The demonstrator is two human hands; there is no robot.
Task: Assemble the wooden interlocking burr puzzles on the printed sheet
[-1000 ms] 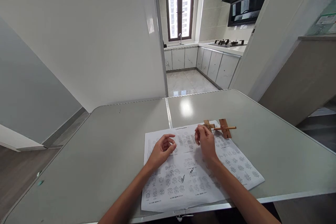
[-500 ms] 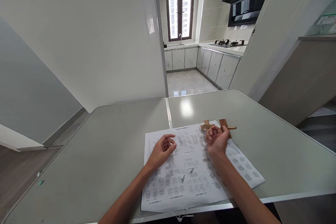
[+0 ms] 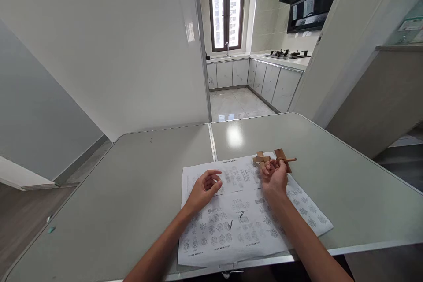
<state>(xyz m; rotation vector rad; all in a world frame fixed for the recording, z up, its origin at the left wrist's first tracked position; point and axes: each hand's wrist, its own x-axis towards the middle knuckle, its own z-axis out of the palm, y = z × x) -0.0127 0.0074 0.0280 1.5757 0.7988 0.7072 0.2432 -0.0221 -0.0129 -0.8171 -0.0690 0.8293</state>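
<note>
My right hand (image 3: pixel 275 179) is palm up over the top right of a printed sheet (image 3: pixel 238 246), its fingers curled. By its thumb is a brown wooden piece, a flat strip (image 3: pixel 279 153) with a thin stick (image 3: pixel 291 159) pointing right. The hand appears to grip this piece, though the contact is partly hidden. Just left of its fingertips lies a lighter pair of crossed wooden strips (image 3: pixel 261 158) at the sheet's upper edge. My left hand (image 3: pixel 205 188) rests over the left half of the sheet, fingers loosely bent and apart from the thumb, holding nothing.
The sheet lies on a pale grey-green table (image 3: pixel 132 202) with a metal seam (image 3: pixel 212 141). A small green bit (image 3: pixel 50 230) is near the table's left edge. Beyond are a white wall (image 3: pixel 132 53) and a kitchen with a gas hob (image 3: pixel 287 54).
My right hand has shifted and turned slightly; the brown wooden strip and stick have moved a little left with it. My left hand and the sheet stay put.
</note>
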